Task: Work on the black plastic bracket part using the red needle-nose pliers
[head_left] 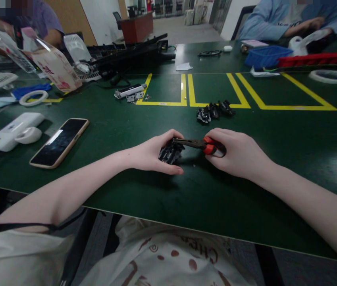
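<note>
Two hands meet at the middle of the green table [97,186]. The left hand [153,153] curls around a small black plastic part [170,152] resting on the table, while the right hand [236,153] grips the red handles of a pair of pliers [199,144], whose dark nose reaches the part. Beyond them lie several more black parts [214,111] near yellow tape lines [186,93]. A phone [59,142] lies to the left.
</note>
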Demonstrator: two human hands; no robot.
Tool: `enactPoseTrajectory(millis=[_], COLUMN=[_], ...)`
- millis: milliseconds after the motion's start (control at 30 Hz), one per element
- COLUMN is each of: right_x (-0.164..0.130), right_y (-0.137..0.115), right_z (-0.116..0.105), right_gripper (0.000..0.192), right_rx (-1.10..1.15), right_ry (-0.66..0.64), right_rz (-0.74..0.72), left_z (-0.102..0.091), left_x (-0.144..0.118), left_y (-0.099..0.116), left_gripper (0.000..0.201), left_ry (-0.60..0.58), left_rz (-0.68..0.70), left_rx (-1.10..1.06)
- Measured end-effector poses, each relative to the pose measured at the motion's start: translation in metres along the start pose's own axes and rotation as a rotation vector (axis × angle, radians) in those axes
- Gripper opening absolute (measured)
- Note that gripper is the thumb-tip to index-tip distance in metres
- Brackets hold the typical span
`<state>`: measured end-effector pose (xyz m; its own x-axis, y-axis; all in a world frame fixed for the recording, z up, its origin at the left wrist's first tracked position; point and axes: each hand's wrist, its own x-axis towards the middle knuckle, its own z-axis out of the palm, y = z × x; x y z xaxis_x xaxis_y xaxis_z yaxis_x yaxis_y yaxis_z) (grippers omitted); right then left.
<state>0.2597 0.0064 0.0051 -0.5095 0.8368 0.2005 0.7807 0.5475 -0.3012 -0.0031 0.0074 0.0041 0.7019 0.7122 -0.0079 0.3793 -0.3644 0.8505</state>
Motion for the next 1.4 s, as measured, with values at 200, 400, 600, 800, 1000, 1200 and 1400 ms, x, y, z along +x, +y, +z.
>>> enactPoseTrajectory(millis=[200,400,600,800,1000,1200,1400], right_x=[0.000,0.001,0.001,-0.001,-0.001,0.000,0.001], right_y=[-0.001,-0.002,-0.002,-0.002,-0.001,-0.005,-0.004], right_z=[0.000,-0.001,-0.001,-0.001,0.000,-0.001,-0.001], right_gripper=[0.018,0.015,0.013,0.014,0.014,0.013,0.014], right_rx=[0.037,0.073,0.049,-0.073,-0.140,0.052,0.113], right_ry=[-0.040,-0.059,-0.048,0.052,0.093,-0.028,-0.069], right_rz=[0.016,0.026,0.009,-0.047,-0.109,0.018,0.039], left_z=[0.002,0.005,0.006,0.005,0.004,0.009,0.011], left_x=[-0.001,-0.001,-0.002,-0.002,-0.002,-0.002,-0.002], left_y=[-0.002,-0.003,-0.001,0.001,0.000,-0.001,-0.002], left_gripper=[0.068,0.068,0.068,0.066,0.064,0.069,0.067], left_ry=[0.026,0.061,0.092,0.056,0.044,0.138,0.159], left_rz=[0.014,0.041,0.027,0.014,0.023,0.065,0.111], left_rx=[0.006,-0.031,-0.063,-0.203,-0.214,-0.106,-0.106])
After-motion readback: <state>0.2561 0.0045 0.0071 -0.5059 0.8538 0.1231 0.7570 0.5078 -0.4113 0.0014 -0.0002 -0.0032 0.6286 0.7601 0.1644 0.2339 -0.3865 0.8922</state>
